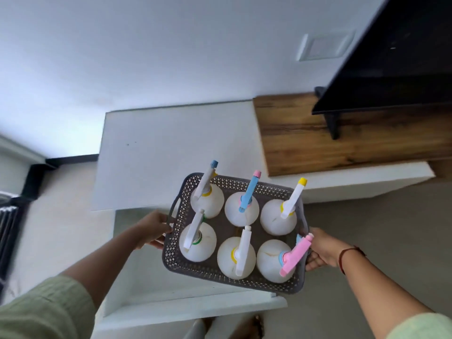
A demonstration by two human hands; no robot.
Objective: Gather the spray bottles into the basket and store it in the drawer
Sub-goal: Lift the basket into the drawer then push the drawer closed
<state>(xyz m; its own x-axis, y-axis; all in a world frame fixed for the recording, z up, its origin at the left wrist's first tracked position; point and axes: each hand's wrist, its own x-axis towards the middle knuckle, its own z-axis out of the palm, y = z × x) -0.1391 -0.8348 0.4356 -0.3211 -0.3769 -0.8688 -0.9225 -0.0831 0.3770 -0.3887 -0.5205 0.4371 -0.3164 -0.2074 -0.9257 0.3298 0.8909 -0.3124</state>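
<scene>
A dark grey perforated basket [176, 263] holds several white round spray bottles [242, 212] with white, blue and pink trigger heads, standing in two rows. My left hand [152, 228] grips the basket's left handle. My right hand [322, 250] grips its right side, next to the pink-headed bottle [293, 256]. The basket hangs tilted above an open white drawer [171, 304], which is pulled out of the low white cabinet [171, 152].
A wooden shelf top [342, 135] carries a black TV [391, 57] on its stand at the right. A wall socket plate [322, 45] is on the white wall. Dark furniture [9, 223] sits at the left edge. My feet show below the drawer.
</scene>
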